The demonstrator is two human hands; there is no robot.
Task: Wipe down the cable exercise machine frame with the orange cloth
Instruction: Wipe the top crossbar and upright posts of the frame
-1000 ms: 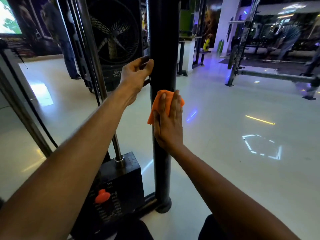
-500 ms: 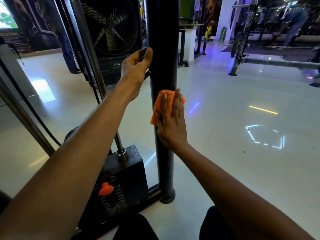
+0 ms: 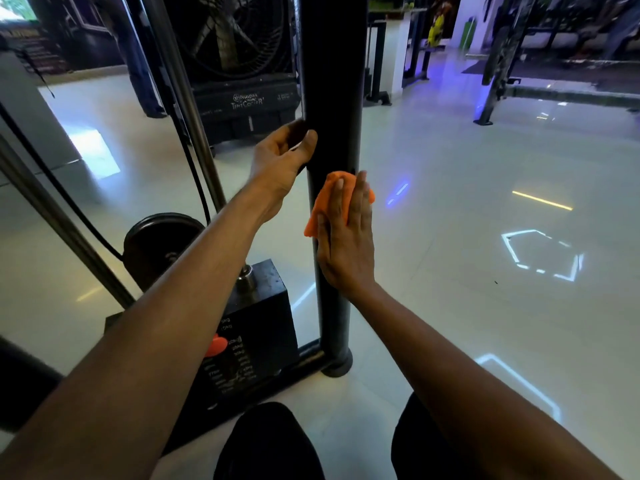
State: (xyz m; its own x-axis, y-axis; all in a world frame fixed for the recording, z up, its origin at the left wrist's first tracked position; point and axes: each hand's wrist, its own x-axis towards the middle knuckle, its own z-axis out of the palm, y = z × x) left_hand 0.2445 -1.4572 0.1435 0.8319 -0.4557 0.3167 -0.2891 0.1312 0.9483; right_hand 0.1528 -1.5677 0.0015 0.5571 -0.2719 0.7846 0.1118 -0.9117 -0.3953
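A thick black upright post (image 3: 331, 81) of the cable machine frame stands in the middle of the view, running down to a round foot on the floor. My right hand (image 3: 346, 240) lies flat with straight fingers against the post and presses the orange cloth (image 3: 323, 202) onto it. The cloth shows above and left of the fingers. My left hand (image 3: 282, 164) grips the post's left side a little higher, thumb in front, fingers wrapped behind and partly hidden.
A black weight stack (image 3: 258, 327) with an orange pin (image 3: 215, 345) sits left of the post's base. Steel guide rods (image 3: 188, 109), a black cable and a pulley wheel (image 3: 159, 244) stand further left. A large black fan cooler (image 3: 239, 64) is behind. Glossy white floor lies to the right.
The view has tilted further down, so the post's base sits higher in frame. My right hand with the cloth has slid slightly lower on the post; the left hand keeps its grip.
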